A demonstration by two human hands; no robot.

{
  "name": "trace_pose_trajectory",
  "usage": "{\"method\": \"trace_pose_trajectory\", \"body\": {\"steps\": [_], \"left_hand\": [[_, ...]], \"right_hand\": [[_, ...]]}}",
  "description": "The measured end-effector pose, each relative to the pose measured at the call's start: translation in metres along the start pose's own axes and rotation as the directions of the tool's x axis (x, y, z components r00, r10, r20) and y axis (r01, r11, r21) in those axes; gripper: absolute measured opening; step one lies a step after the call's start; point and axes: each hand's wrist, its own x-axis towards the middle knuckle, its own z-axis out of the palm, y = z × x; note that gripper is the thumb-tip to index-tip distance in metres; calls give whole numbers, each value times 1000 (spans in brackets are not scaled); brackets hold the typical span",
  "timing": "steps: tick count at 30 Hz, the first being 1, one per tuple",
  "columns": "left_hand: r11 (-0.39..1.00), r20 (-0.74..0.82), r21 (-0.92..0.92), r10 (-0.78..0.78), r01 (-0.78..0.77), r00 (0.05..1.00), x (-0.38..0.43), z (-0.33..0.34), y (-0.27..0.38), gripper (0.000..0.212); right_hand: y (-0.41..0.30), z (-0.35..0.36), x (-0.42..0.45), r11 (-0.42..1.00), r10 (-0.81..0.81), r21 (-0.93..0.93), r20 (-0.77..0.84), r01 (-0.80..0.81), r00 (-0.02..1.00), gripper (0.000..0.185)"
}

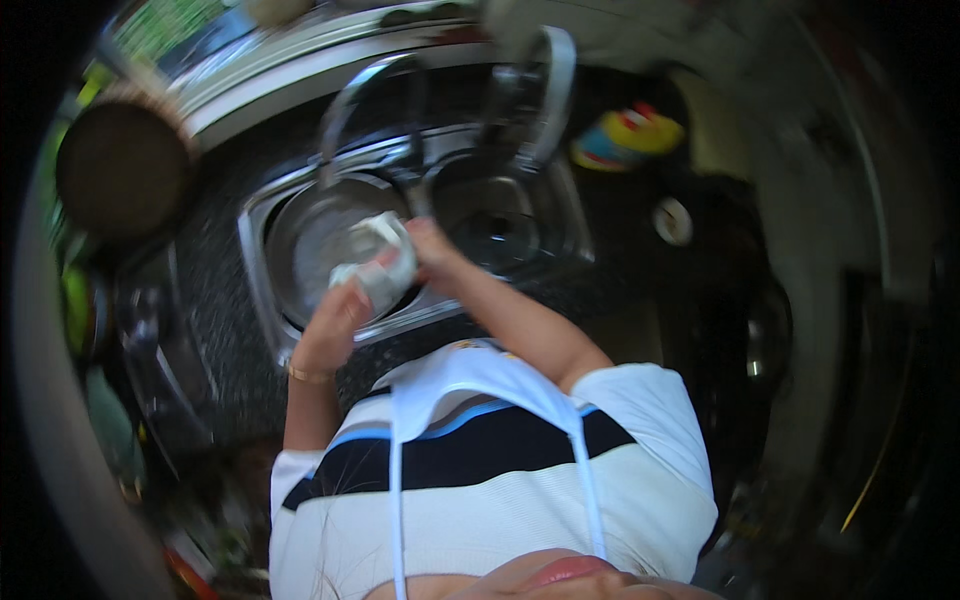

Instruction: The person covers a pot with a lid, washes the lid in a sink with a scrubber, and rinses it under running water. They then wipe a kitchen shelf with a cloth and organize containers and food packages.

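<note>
A white cloth [399,274] is bunched between my two hands above the left basin of a double steel sink. My left hand [336,315] grips the cloth's lower left side. Around its right edge closes my right hand [433,251]. Something round and pale may be wrapped in the cloth, but blur hides what it is. Beneath them a large round metal pan or bowl [300,240] fills the left basin [251,247].
Behind the basins rise two curved metal faucets [341,105] [559,97]. A yellow bottle [628,140] lies right of the sink, near a small round dish [672,222]. At far left are a dark round pan [124,169] and a clear container [161,360].
</note>
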Motion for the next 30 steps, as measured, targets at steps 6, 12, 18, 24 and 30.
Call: {"method": "trace_pose_trajectory", "body": {"steps": [6, 12, 18, 24, 30], "left_hand": [[639, 368, -726, 48, 255, 929, 9, 36, -9, 51], [507, 548, -733, 47, 453, 835, 24, 91, -2, 43], [128, 525, -843, -5, 522, 851, 39, 141, -61, 38], [260, 324, -884, -258, 389, 910, 71, 273, -50, 37], [611, 306, -756, 16, 233, 952, 190, 397, 52, 37]], "right_hand": [[36, 4, -81, 915, -312, 398, 609, 59, 729, 39], [33, -27, -157, 689, -378, 724, 349, 9, 858, 43], [-9, -74, -188, 651, -730, 288, -17, 702, 683, 51], [-44, -162, -250, -136, -694, -634, 609, 761, 384, 58], [-63, -339, -357, 297, -940, -53, 158, 953, 302, 61]]}}
